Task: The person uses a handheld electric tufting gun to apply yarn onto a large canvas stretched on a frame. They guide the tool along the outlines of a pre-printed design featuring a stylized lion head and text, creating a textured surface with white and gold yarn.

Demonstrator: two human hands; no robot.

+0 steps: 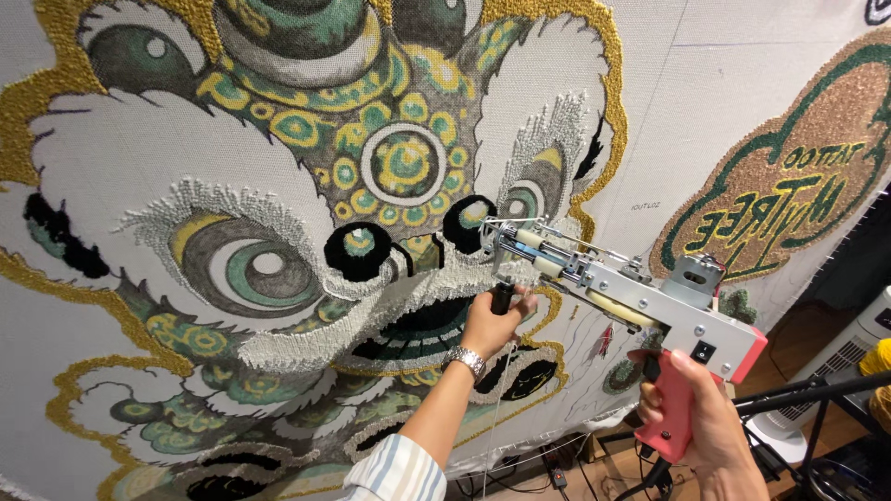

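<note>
nearest, the right hand [705, 422] wraps its fingers [691, 366] tightly around the pink pistol grip of the tufting gun [631, 297]; no gap shows between fingers and grip, and the forefinger lies high on the grip just below a small black switch. beyond those fingers the gun's metal body runs up and to the left, ending in a needle head that is at or very close to the stretched cloth [705, 93]. judged from its metal frame and motor housing, the tool is rigid, moderately heavy and front-weighted, so it handles best with two hands: one on the rear grip, one on the forward handle. keep skin away from the needle end and the exposed moving parts.

further along, the left hand [492, 325], with a metal wristwatch [466, 358] and a striped sleeve [399, 468] behind it, closes its fingers [509, 314] around the black forward handle beneath the gun's front section. the grasp is full, with no visible opening.

just past the left fingertips lies the tufted area: raised white, black, green and gold pile forming a lion-like face. the cloth is taut but soft and yielding; the pile is easily snagged. a thin yarn strand hangs below the left hand.

farthest from both hands, to the right of the right fingers, a second tufted patch [789, 176] in brown and green occupies the same cloth, and a white fan [858, 357] and black stand tubing [812, 391] sit beyond the frame edge.
</note>
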